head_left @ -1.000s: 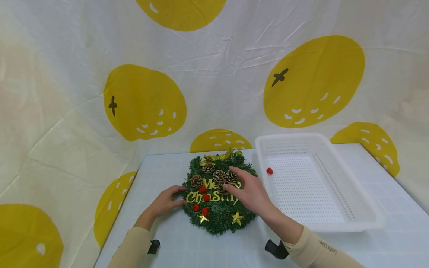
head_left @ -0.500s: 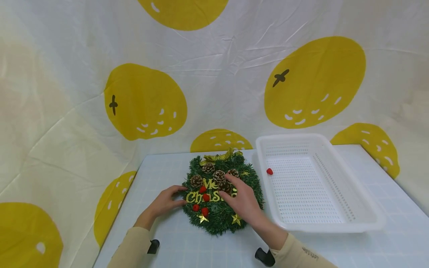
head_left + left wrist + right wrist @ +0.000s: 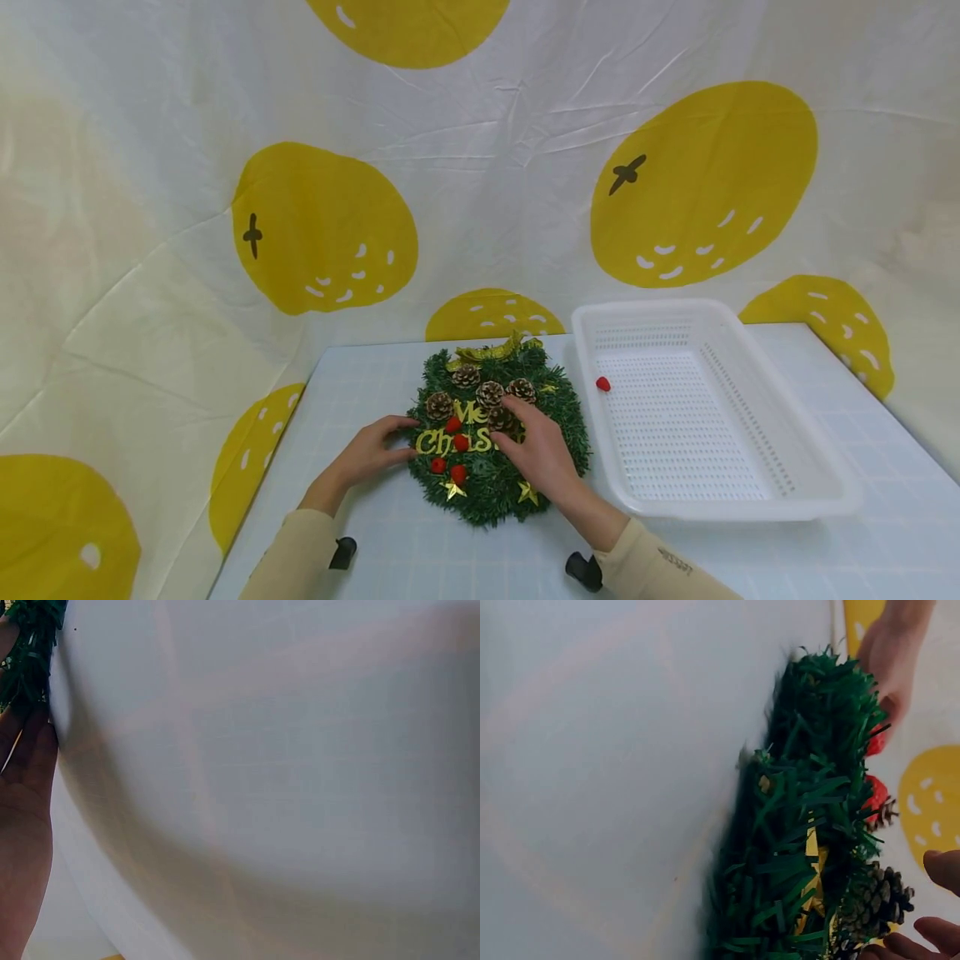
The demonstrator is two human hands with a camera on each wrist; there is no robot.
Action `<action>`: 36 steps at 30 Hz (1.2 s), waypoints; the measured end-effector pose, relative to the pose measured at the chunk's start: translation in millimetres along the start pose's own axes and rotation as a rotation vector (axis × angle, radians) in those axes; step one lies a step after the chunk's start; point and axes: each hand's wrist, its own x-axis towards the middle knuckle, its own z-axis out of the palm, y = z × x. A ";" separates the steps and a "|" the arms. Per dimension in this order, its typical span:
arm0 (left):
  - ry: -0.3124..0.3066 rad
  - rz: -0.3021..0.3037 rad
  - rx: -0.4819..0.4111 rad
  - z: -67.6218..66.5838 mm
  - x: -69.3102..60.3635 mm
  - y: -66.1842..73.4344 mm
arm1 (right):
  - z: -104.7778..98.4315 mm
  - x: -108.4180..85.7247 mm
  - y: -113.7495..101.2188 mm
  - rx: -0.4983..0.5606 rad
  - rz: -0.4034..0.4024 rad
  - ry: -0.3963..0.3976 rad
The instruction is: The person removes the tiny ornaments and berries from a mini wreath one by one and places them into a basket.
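Note:
A green wreath [image 3: 495, 492] lies on the table with gold lettering, gold stars, red berries and several pine cones on it. My left hand [image 3: 372, 452] touches its left edge, fingers and thumb spread; in the left wrist view that hand [image 3: 26, 780] is beside the green tips [image 3: 30, 664]. Over the wreath's right part is my right hand [image 3: 542, 446], thumb and fingers apart around the near side of a pine cone [image 3: 501, 418]. In the right wrist view the fingers [image 3: 930, 939] stand close to a pine cone [image 3: 881, 900]; whether they touch it, I cannot tell.
A white perforated basket [image 3: 787, 510] stands right of the wreath, with one red berry [image 3: 603, 384] inside near its left wall. A pale cloth with yellow fruit shapes [image 3: 326, 229] hangs behind the table and along its left side.
My right hand has moved left and slightly down over the wreath, towards the pine cones, uncovering the pine cone at the right. The left hand has stayed at the wreath's edge.

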 end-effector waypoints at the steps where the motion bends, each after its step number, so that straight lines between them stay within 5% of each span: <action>1: 0.000 -0.001 -0.002 0.0 0.0 0.1 | 0.7 0.4 1.2 0.002 0.000 -0.003; 36: 0.001 -0.004 0.005 0.6 0.7 -1.0 | 9.6 7.2 14.1 -0.016 0.016 -0.026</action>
